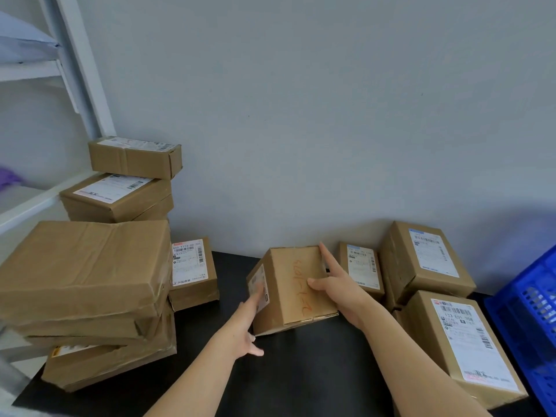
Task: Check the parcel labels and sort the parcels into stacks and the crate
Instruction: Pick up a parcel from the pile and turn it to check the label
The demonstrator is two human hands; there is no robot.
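We note a small brown cardboard parcel with orange handwriting across its top, sitting at the middle of the black surface, close to the pale wall. It looks slightly tilted. A white printed label shows on its left side face.

The left hand is flat against that labelled side, its fingers straight and pressing, the thumb spread wide below. The right hand takes the opposite side, with the thumb laid on the top face and the index finger stretched straight along the top right edge. We cannot see its remaining fingers.

To the left stands a leaning stack of flat brown taped parcels, and behind it a taller stack of labelled cartons beside a white shelving frame. One labelled box sits just beside these stacks.

To the right, three labelled brown boxes cluster together, near a blue plastic crate at the frame edge.
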